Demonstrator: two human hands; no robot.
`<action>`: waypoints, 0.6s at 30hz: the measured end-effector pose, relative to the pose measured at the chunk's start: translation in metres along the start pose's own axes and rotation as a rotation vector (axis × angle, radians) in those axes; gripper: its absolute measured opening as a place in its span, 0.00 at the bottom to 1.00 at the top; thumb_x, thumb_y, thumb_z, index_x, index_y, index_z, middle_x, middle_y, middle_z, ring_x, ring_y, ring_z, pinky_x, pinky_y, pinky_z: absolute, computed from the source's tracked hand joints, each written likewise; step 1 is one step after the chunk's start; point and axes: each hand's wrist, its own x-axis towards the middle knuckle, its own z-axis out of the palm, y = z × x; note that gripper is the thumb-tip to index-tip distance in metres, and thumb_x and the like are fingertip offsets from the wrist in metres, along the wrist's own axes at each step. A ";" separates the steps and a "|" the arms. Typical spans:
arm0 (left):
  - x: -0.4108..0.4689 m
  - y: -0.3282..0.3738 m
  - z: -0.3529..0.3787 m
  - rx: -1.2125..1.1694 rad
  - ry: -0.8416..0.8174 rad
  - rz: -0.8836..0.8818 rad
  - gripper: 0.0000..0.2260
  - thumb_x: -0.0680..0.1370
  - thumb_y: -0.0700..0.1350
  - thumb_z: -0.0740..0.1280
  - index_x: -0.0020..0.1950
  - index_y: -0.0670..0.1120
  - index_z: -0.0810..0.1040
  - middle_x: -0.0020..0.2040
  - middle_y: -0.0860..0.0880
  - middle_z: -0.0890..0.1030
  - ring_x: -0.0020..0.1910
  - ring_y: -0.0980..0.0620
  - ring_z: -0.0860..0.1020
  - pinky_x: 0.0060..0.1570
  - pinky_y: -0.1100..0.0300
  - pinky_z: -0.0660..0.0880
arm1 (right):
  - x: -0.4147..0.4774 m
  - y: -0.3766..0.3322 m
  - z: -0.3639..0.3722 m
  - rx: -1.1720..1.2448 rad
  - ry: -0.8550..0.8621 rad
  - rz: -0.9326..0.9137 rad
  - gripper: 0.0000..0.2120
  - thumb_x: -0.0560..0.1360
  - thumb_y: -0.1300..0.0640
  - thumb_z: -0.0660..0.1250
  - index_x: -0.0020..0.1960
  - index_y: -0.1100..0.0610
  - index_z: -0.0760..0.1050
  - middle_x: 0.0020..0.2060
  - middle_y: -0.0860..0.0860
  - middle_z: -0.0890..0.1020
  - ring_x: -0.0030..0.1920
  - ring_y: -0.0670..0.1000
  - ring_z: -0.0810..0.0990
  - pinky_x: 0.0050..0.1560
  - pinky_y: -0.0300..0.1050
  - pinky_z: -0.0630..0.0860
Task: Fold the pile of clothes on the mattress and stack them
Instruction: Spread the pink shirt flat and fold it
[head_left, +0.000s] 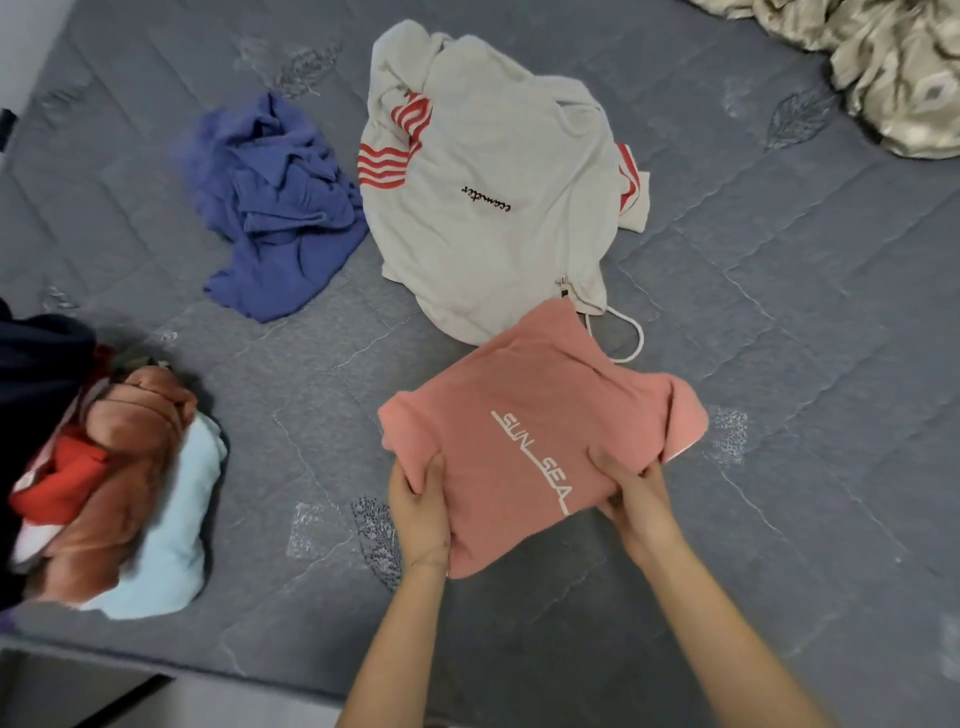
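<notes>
**A:** What does the head view show?

**B:** A grey mattress (779, 312) seen from above. Two bare forearms reach in from 6 o'clock. The left hand (418, 509) grasps the near left edge of a folded pink shirt (519, 415), thumb on top and fingers beneath. The right hand (636, 499) grasps the near right edge the same way. The shirt is just below centre, white lettering up. Its far corner overlaps the hem of a white hoodie (483, 208) at 12 o'clock. Whether the shirt rests on the mattress or is slightly lifted, I cannot tell.

**A:** And around it?

**B:** A crumpled blue top (275, 208) lies at 10 o'clock. A heap (124, 493) of rust, red and pale blue clothes sits at 9 o'clock by the mattress edge. A patterned blanket (883, 67) is bunched at 2 o'clock.

**A:** How should this step be done well?

**B:** The shirt looks folded and ready to place. Keep fingers under both sides so the layers do not slide, and carry it level. The flap at 3 o'clock looks loose, so tuck it first. Lift clear of the hoodie's cord (631, 338), then set the shirt flat and smooth it.
</notes>
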 end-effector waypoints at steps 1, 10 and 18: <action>0.003 -0.004 -0.011 0.045 -0.024 0.022 0.06 0.78 0.37 0.65 0.55 0.40 0.76 0.44 0.51 0.78 0.45 0.55 0.76 0.43 0.72 0.73 | -0.004 0.012 -0.001 -0.008 0.017 0.010 0.29 0.71 0.60 0.73 0.68 0.49 0.66 0.59 0.45 0.78 0.56 0.47 0.79 0.45 0.43 0.79; 0.078 -0.005 -0.108 0.246 -0.234 0.182 0.03 0.77 0.35 0.66 0.51 0.40 0.75 0.40 0.51 0.76 0.38 0.59 0.73 0.37 0.73 0.71 | -0.001 0.031 0.008 0.011 -0.054 0.003 0.40 0.52 0.38 0.80 0.61 0.49 0.77 0.51 0.47 0.83 0.50 0.45 0.80 0.40 0.42 0.80; 0.130 0.001 -0.162 0.366 -0.360 0.097 0.09 0.76 0.41 0.69 0.55 0.44 0.75 0.48 0.48 0.80 0.48 0.49 0.77 0.48 0.57 0.74 | -0.013 0.060 0.036 -0.340 -0.048 0.025 0.22 0.67 0.48 0.77 0.58 0.51 0.77 0.54 0.50 0.82 0.54 0.46 0.80 0.45 0.46 0.82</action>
